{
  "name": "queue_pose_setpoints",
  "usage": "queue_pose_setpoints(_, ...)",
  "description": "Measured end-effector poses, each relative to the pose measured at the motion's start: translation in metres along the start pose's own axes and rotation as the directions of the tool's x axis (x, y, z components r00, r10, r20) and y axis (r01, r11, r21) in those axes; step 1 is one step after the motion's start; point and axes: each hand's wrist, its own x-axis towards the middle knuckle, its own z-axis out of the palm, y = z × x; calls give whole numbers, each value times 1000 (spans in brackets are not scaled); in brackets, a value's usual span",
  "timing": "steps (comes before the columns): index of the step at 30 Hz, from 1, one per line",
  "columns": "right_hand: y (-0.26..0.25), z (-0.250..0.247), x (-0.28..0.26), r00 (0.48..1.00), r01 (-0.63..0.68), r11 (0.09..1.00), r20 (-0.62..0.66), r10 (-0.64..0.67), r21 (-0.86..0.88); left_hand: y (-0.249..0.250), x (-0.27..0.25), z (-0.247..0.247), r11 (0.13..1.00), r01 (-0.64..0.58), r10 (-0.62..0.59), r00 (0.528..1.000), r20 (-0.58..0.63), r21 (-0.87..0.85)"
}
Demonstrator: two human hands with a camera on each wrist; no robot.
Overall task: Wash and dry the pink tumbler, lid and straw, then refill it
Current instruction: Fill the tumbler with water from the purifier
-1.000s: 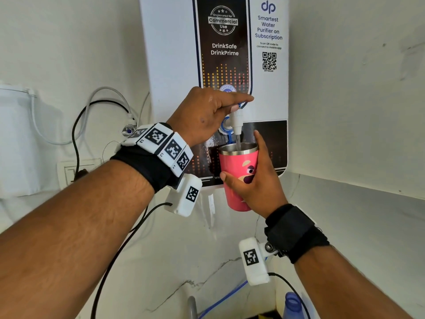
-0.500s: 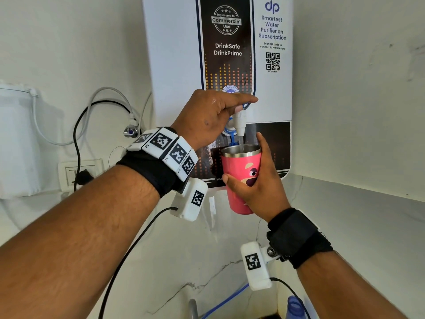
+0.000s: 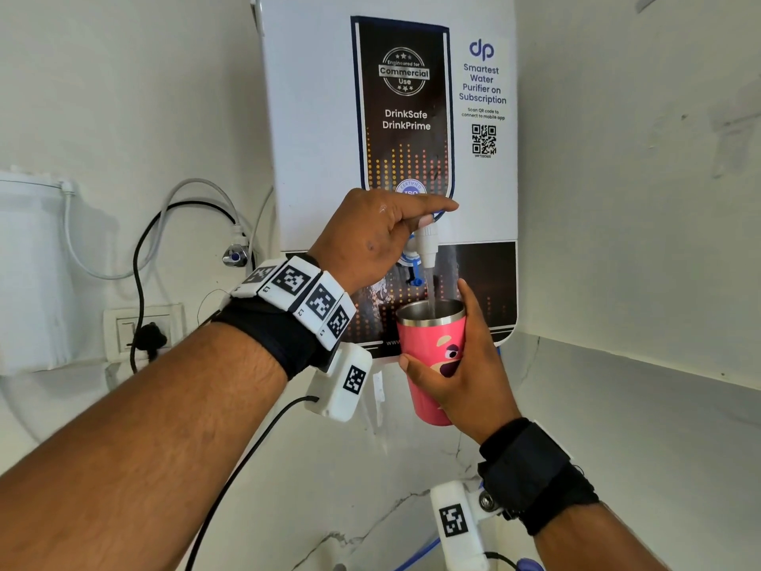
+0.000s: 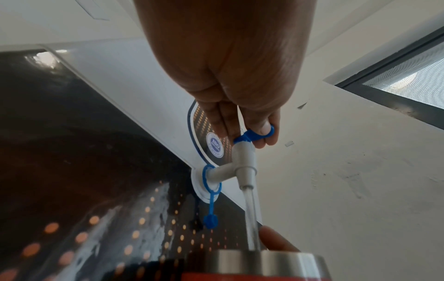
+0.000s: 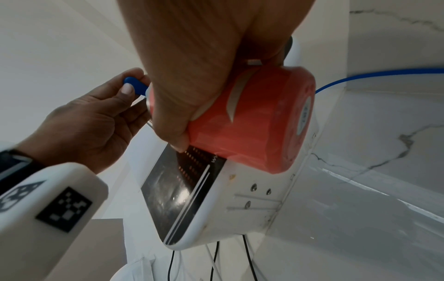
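While the left hand [image 3: 370,245] pinches the blue tap lever [image 4: 258,134] open, the right hand [image 3: 461,385] grips the pink tumbler [image 3: 428,356] under the purifier [image 3: 313,129] spout. Keep the rim centred beneath the stream; close before overflow.

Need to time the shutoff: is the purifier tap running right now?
On. A clear stream falls from the white tap into the pink tumbler, while the left hand pinches its blue lever.
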Motion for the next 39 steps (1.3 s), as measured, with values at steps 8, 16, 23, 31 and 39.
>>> queue_pose_setpoints(8,7,3,-9,1000,-22,1000,-6,22,-22,-2,-1,3,1000,6,-6,1000,-4,1)
queue_pose_setpoints(16,8,4,-11,999,-36,999,-3,36,-3,2,-2,3,1000,19,-20,1000,-21,-23)
queue_pose_setpoints(23,7,4,-10,999,-37,999,-1,37,15,7,-3,2,1000,3,-3,999,-46,-4)
queue_pose_setpoints(31,7,5,-11,999,-42,999,-7,42,7,11,-5,1,1000,-8,9,999,-53,12)
queue_pose_setpoints(39,7,5,-11,999,-42,999,-8,42,14,14,-5,1,1000,-15,16,998,-63,10)
